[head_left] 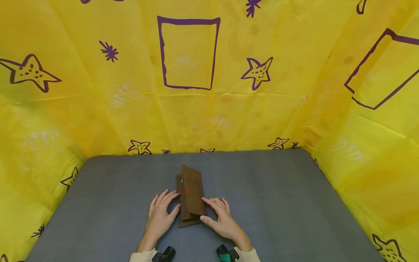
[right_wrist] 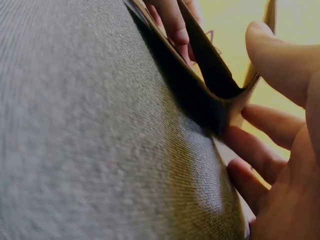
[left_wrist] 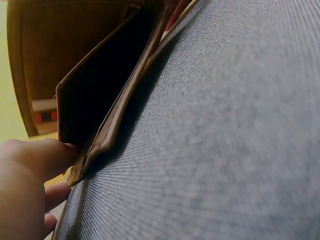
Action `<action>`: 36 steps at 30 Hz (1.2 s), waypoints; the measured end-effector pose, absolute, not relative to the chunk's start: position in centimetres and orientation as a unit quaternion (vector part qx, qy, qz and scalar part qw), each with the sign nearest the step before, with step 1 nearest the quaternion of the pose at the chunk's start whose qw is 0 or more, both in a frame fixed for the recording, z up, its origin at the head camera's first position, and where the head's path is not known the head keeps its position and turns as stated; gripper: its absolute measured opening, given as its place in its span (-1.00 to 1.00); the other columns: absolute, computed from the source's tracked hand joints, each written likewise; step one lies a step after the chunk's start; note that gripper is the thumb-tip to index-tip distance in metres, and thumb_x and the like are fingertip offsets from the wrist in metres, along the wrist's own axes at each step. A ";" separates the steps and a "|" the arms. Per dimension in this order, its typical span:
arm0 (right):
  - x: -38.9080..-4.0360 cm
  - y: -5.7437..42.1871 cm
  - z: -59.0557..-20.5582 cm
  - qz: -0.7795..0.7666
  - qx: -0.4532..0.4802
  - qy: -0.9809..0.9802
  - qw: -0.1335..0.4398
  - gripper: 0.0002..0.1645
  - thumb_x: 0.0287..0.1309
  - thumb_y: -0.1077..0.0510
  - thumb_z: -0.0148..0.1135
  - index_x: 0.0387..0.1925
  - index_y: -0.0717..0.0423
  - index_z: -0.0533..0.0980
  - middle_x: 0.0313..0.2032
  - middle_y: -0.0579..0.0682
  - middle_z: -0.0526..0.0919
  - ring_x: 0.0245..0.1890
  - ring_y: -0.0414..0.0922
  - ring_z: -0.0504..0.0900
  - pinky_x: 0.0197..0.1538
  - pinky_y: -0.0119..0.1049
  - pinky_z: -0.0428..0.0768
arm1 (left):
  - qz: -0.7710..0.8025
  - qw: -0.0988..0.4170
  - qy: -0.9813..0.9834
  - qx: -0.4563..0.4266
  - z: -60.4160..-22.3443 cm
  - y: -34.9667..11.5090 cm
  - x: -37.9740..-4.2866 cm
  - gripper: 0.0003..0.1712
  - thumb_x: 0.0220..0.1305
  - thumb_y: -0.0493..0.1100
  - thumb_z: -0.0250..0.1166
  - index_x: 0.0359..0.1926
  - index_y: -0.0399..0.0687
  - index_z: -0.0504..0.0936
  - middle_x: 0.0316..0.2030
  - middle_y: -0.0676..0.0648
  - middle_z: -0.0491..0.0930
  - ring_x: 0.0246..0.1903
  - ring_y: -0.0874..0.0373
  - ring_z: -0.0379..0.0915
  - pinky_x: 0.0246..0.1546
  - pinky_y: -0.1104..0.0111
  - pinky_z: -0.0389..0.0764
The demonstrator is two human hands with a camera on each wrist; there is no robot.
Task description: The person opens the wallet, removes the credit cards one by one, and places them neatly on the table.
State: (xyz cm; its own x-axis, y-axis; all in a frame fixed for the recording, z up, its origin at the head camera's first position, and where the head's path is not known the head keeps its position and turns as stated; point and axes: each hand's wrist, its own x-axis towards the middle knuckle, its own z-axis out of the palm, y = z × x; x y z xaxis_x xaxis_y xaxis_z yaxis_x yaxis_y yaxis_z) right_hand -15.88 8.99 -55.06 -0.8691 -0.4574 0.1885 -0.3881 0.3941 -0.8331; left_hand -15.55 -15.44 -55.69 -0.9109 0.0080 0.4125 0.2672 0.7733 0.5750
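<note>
A brown bifold wallet (head_left: 193,191) lies partly unfolded on the grey tabletop, its upper flap slanting up. A small red mark shows on its inner face. My left hand (head_left: 160,214) holds the wallet's left edge; in the left wrist view, its thumb (left_wrist: 57,152) is against the edge, with other fingers lower down. On the opposite side, my right hand (head_left: 224,220) touches the fold with its fingers extended. Its thumb (right_wrist: 265,42) lies beside the raised flap in the right wrist view. Fingertips of the left hand show between the wallet's two leaves there.
The grey tabletop (head_left: 278,196) spreads around both hands. Yellow cloth walls (head_left: 229,109) with purple star drawings enclose its back and sides. Dark devices are strapped to both wrists.
</note>
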 end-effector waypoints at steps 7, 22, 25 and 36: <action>-16.0 9.5 -54.8 -0.509 -0.260 0.818 0.063 -0.29 0.31 -0.02 0.25 0.42 0.05 0.30 0.28 0.02 0.53 0.34 0.02 0.41 0.46 0.26 -0.17 | -0.332 0.195 -0.920 -0.072 -55.8 -15.4 -15.6 -0.58 0.17 -0.20 0.41 0.09 -0.07 0.66 0.14 -0.13 0.64 0.29 -0.21 0.37 0.34 -0.22 0.06; -15.9 10.2 -54.4 -0.536 -0.199 0.812 0.113 -0.41 0.28 -0.03 0.27 0.31 -0.08 0.43 0.25 -0.03 0.53 0.39 0.13 0.31 0.42 0.15 0.22 | -0.331 0.161 -0.928 -0.060 -55.8 -15.4 -15.5 -0.48 0.12 0.07 0.46 0.09 0.02 0.67 0.17 -0.11 0.62 0.34 -0.18 0.32 0.37 -0.22 0.02; -15.8 10.1 -54.4 -0.535 -0.203 0.814 0.095 -0.44 0.26 0.04 0.29 0.28 -0.05 0.43 0.21 -0.05 0.55 0.30 0.03 0.40 0.39 -0.08 0.31 | -0.325 0.164 -0.929 -0.061 -55.8 -15.4 -15.5 -0.48 0.10 0.06 0.48 0.09 0.02 0.67 0.16 -0.11 0.63 0.33 -0.18 0.33 0.37 -0.21 0.03; -15.8 9.7 -54.2 -0.597 -0.188 0.775 0.091 -0.49 0.24 0.30 0.22 0.22 0.13 0.40 0.21 0.12 0.52 0.12 0.07 0.60 0.18 -0.28 0.53 | -0.314 0.178 -0.930 -0.068 -55.7 -15.3 -15.5 -0.46 0.06 0.04 0.50 0.09 0.03 0.67 0.16 -0.11 0.63 0.31 -0.20 0.35 0.33 -0.23 0.08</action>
State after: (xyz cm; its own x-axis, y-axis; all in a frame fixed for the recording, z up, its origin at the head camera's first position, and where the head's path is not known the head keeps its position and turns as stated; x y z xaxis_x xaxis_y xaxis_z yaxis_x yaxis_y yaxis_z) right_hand -15.76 9.75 -54.16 -0.9124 -0.4007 0.0836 -0.1832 0.2171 -0.9588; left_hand -15.51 -15.35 -55.72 -0.9276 0.0148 0.3732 0.2382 0.7931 0.5606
